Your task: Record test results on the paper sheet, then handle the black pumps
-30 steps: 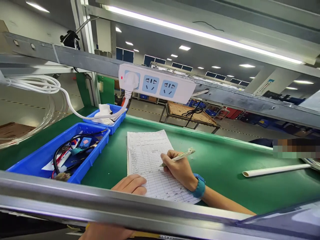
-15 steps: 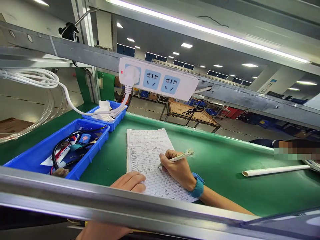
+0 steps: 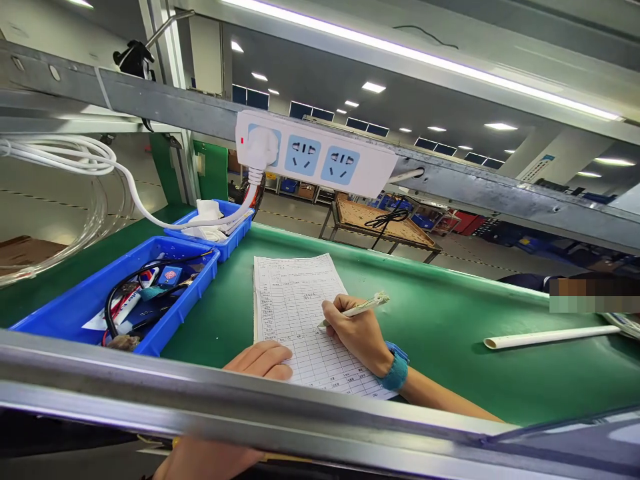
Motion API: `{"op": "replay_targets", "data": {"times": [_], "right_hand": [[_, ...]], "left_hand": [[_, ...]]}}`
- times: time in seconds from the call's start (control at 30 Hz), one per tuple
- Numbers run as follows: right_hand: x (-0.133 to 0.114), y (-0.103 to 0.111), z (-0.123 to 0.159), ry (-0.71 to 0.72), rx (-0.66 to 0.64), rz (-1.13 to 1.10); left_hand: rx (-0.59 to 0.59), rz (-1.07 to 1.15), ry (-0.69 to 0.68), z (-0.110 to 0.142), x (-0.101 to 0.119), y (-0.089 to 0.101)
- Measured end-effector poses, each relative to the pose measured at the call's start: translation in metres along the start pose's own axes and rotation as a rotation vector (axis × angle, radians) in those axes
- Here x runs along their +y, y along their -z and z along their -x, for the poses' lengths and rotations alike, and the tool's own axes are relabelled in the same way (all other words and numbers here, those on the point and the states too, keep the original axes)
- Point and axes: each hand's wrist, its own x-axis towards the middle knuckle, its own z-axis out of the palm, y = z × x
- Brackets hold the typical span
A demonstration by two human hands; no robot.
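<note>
A printed form (image 3: 295, 293) with a table of rows lies on the green work surface, some handwriting on it. My right hand (image 3: 355, 330) rests on its right half, fingers closed round a white pen (image 3: 360, 307) with a greenish, frayed-looking top end. The pen's tip touches the paper near the middle rows. A teal band (image 3: 396, 370) circles my right wrist. My left hand (image 3: 263, 360) lies flat on the form's lower left part, fingers stretched out; a metal rail (image 3: 280, 407) in front hides part of that hand and forearm.
Left of the form stand a blue bin (image 3: 165, 333) of cables and small packets and a smaller blue bin (image 3: 237, 243) with white parts. A power strip (image 3: 315, 153) hangs above on a crossbar. A white tube (image 3: 550, 337) lies at right, near a blurred-out patch.
My right hand and the pen have shifted slightly right and up on the form. My left hand stays in place; the whole view has tilted a little.
</note>
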Motion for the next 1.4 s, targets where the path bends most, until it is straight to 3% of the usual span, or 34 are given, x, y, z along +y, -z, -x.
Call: {"op": "replay_targets", "data": {"times": [0.27, 0.5, 0.67, 1.07, 1.13, 1.3, 1.4], "right_hand": [[-0.002, 0.003, 0.0, -0.003, -0.042, 0.029], [0.009, 0.001, -0.004, 0.084, -0.014, 0.034], [0.002, 0.002, -0.002, 0.051, 0.002, 0.039], [-0.002, 0.005, 0.002, 0.003, 0.035, 0.03], [-0.002, 0.005, 0.002, 0.007, 0.022, 0.032], [-0.003, 0.004, 0.001, 0.011, 0.025, 0.046], [-0.004, 0.003, 0.001, -0.002, 0.03, 0.025]], "left_hand": [[0.053, -0.024, -0.007, -0.008, 0.006, 0.005], [-0.025, 0.026, 0.017, 0.009, -0.004, -0.003], [-0.078, 0.064, 0.074, 0.018, -0.009, -0.011], [0.029, 0.032, 0.051, 0.017, -0.019, -0.027], [0.055, 0.03, 0.031, 0.016, -0.018, -0.026], [-0.045, 0.007, 0.062, 0.015, -0.012, -0.018], [0.029, -0.005, 0.007, 0.01, -0.012, -0.018]]}}
